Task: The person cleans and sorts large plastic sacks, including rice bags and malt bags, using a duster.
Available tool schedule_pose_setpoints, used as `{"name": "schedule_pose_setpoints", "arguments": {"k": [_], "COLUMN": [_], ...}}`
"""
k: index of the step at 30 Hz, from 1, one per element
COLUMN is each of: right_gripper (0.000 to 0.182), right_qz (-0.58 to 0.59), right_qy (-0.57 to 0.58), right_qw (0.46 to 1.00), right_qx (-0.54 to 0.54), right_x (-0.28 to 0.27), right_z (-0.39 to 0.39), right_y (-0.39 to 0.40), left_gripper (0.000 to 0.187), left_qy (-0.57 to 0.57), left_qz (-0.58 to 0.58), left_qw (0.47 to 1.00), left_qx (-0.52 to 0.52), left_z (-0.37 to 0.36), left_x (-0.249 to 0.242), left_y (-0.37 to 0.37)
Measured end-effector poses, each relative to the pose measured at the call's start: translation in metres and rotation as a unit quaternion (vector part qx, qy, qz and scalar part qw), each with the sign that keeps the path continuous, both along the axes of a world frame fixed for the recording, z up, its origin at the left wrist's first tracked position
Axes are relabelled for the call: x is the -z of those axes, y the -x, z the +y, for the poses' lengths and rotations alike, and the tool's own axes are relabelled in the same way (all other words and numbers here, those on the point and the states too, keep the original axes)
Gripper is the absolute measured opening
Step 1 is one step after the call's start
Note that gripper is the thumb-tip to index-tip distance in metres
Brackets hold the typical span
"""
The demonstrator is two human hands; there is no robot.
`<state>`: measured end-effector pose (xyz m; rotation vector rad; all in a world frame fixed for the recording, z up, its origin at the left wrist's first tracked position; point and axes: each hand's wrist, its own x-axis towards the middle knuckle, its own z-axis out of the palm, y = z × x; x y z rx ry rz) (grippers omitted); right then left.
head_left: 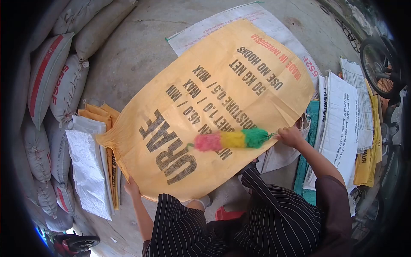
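A large yellow-orange sack (205, 85) with black and red print lies spread out before me. My left hand (132, 187) is at its lower left edge, with the fingers closed on the sack's rim. In my right hand (290, 137), at the sack's right side, is the thin handle of a duster (231, 139). The duster's head, pink, yellow and green, is over the black lettering and blurred by motion. Beneath the sack's far end, a white sack (188, 39) with red print shows.
Filled sacks (49, 77) are piled on the left. Folded white sacks (87, 167) lie beside my left hand. More folded sacks (338, 132), white, green and yellow, are at the right, near a wheel (379, 66). A red object (229, 214) is between my legs.
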<state>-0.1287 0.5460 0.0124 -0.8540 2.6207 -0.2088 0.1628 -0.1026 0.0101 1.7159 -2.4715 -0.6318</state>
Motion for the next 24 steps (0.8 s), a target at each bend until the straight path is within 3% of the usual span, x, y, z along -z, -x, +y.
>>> {"name": "schedule_pose_setpoints", "arguments": {"k": [1,3,5,7,10,11,13,15,16,18,19,21,22,24], "right_gripper": [0.027,0.029,0.041,0.043,0.043,0.043,0.041,0.033,0.032,0.031,0.031,0.031,0.033,0.037], "right_qz": [-0.002,0.137,0.183,0.228,0.243,0.244,0.193,0.091,0.088,0.025,0.026,0.077,0.110,0.152], "right_qy": [-0.004,-0.007,-0.030,-0.063,-0.070,-0.070,0.079,0.216,0.214,0.078,0.077,0.092,0.030,0.012], "right_qw": [1.000,0.966,0.892,0.824,0.785,0.784,0.862,0.892,0.929,0.993,0.993,0.975,0.956,0.915], "right_qx": [0.001,0.219,0.412,0.516,0.566,0.567,0.462,0.386,0.290,0.086,0.089,0.188,0.271,0.374], "right_x": [0.010,0.023,-0.003,0.032,0.061,0.047,-0.010,-0.004,0.011,0.007,0.010,0.025,0.031,0.036], "right_z": [0.012,0.037,0.054,0.124,0.186,0.171,0.096,0.054,0.046,0.035,0.039,0.047,0.060,0.085], "right_y": [0.002,0.015,0.050,0.095,0.111,0.104,0.068,0.015,-0.015,-0.056,-0.064,-0.078,-0.074,-0.063], "left_gripper": [0.038,0.038,0.038,0.039,0.038,0.038,0.037,0.037,0.038,0.038,0.039,0.039,0.039,0.039], "left_qy": [0.015,0.021,0.035,0.070,0.070,0.070,-0.044,-0.045,-0.040,-0.028,-0.013,0.001,0.016,0.028], "left_qz": [0.007,0.012,0.024,0.024,0.029,0.030,0.091,0.081,0.073,0.016,-0.035,-0.046,-0.056,-0.066], "left_qw": [1.000,1.000,0.999,0.997,0.997,0.997,0.995,0.995,0.995,0.998,0.998,0.998,0.997,0.997], "left_qx": [0.008,0.001,-0.004,0.005,-0.009,-0.009,-0.002,0.020,0.048,0.050,0.048,0.045,0.040,0.037], "left_z": [-0.002,-0.006,-0.007,-0.003,0.003,0.000,-0.004,-0.004,-0.007,-0.013,-0.014,-0.006,0.000,-0.011], "left_x": [0.005,0.008,0.008,0.003,-0.001,-0.001,0.009,0.022,0.025,0.032,0.037,0.029,0.022,0.028], "left_y": [-0.003,-0.006,-0.004,-0.001,-0.001,-0.003,-0.007,-0.017,-0.022,-0.032,-0.034,-0.027,-0.024,-0.026]}}
